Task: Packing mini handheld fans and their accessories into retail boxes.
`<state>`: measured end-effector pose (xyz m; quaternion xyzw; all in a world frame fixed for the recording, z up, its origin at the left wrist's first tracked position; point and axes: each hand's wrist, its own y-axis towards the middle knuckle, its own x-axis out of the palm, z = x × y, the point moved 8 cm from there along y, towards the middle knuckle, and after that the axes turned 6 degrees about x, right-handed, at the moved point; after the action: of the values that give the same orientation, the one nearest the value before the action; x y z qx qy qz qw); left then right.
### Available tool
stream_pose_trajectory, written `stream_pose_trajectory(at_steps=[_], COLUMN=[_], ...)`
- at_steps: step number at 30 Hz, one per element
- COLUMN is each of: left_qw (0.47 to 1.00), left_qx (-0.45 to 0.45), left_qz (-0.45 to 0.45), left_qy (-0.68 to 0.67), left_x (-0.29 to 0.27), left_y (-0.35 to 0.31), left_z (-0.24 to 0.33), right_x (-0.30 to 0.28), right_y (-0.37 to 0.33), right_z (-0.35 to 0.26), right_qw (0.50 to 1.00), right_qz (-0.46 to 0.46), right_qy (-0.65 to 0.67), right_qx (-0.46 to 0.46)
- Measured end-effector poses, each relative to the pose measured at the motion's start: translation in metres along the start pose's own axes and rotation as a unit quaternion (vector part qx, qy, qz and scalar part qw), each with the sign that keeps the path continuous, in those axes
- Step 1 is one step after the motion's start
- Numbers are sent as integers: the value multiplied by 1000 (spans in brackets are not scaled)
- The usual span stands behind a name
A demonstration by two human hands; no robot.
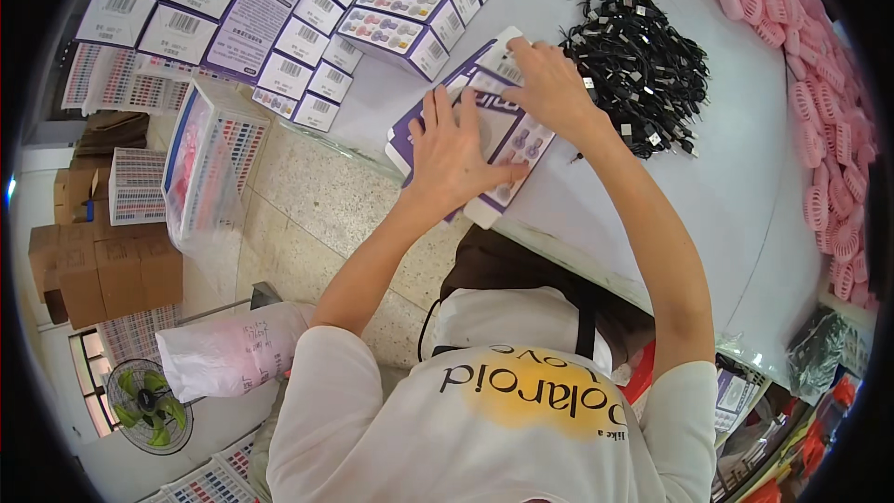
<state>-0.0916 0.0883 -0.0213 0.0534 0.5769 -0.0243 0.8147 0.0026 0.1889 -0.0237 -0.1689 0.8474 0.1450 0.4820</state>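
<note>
A purple and white printed cardboard box [509,151] lies at a slant near the table's edge, with pictures of small fans on its face. It looks flat, with white flaps sticking out at its ends. My left hand [449,156] rests across it with fingers spread and the thumb stretched to the right. At the box's far end, my right hand [551,84] has its fingers bent over the edge by a white flap, gripping it. The undersides of the fingers are hidden. Just right of that hand is a heap of black charging cables [643,65].
Rows of packed purple and white boxes [303,37] stand at the far left of the white table [717,214]. Pink handheld fans [824,130] pile up along the right. Left of the table are a plastic-lined bin [209,163], brown cartons [121,265] and a green-bladed fan [149,405].
</note>
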Motion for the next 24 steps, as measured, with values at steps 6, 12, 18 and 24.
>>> stream_pose_trajectory(at_steps=[6, 12, 18, 24], left_qw=[999, 998, 994, 981], left_qx=[2, 14, 70, 166], left_qz=[-20, 57, 86, 97], left_qy=[30, 36, 0, -27], left_x=[-2, -15, -28, -40], left_y=[-7, -12, -17, -28], left_z=[18, 40, 61, 95], right_x=[-12, -55, -82, -75], right_y=[2, -21, -47, -106], right_z=[3, 0, 28, 47], right_qw=[992, 957, 949, 841], right_qz=[-5, -41, 48, -138], right_qy=[126, 272, 309, 517], right_qx=[26, 86, 34, 80])
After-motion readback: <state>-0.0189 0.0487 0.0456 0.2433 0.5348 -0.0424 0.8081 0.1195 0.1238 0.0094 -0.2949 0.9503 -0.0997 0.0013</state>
